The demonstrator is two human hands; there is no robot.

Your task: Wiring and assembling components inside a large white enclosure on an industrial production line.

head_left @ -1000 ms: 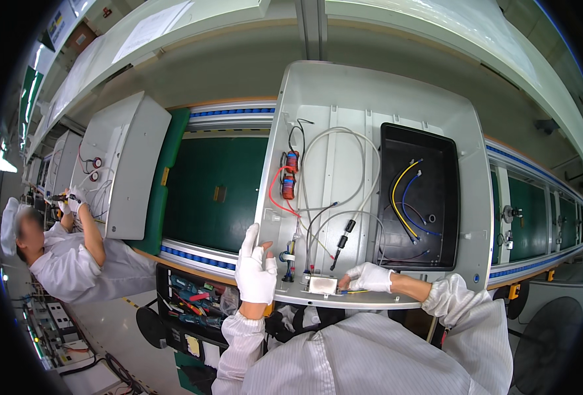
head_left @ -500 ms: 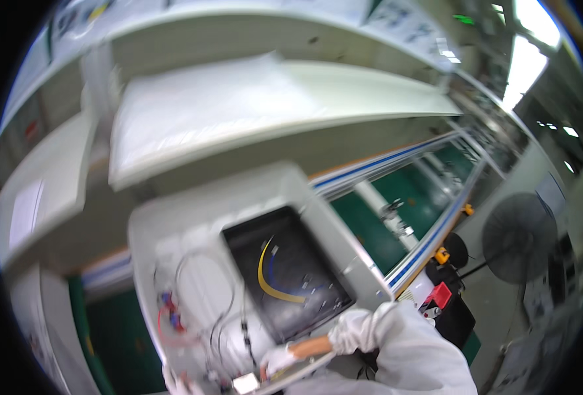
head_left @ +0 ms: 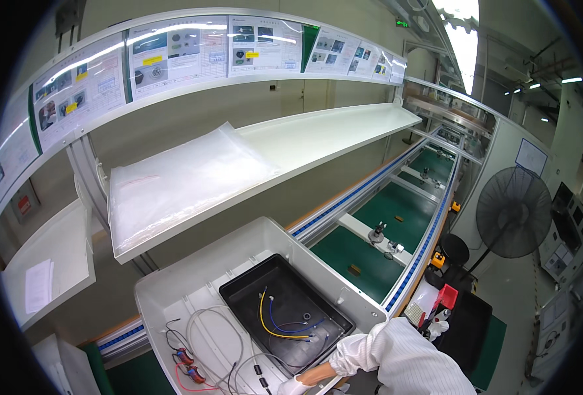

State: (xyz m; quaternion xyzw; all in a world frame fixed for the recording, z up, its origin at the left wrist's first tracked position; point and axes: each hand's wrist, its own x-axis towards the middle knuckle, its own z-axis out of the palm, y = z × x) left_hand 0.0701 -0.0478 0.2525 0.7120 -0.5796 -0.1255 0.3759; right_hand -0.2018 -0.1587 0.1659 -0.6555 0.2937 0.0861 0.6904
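My right hand [head_left: 295, 386], in a white glove with a striped white sleeve, is at the near side of a large light-grey bin [head_left: 202, 247]. The lower edge cuts off its fingers, so I cannot see what they hold. Close ahead of it, a black tray [head_left: 241, 284] lies tilted in the bin with a yellow cable [head_left: 263, 316], blue wires [head_left: 273, 315] and a small ring [head_left: 306, 316] in it. Left of the tray lie a coiled grey cable [head_left: 194, 317] and blue-and-red connectors [head_left: 185, 356]. My left hand is out of view.
A white shelf [head_left: 331, 125] crosses above the bin, carrying clear plastic bags [head_left: 179, 181]. Printed sheets [head_left: 265, 46] hang above it. A green-bedded conveyor [head_left: 397, 207] runs off to the far right. Beside it are a black fan [head_left: 514, 210] and a red bin [head_left: 447, 296].
My view has tilted upward and steadied, so the bin sits lower in the picture. My left hand has dropped out of view, and my right hand shows less at the lower edge.
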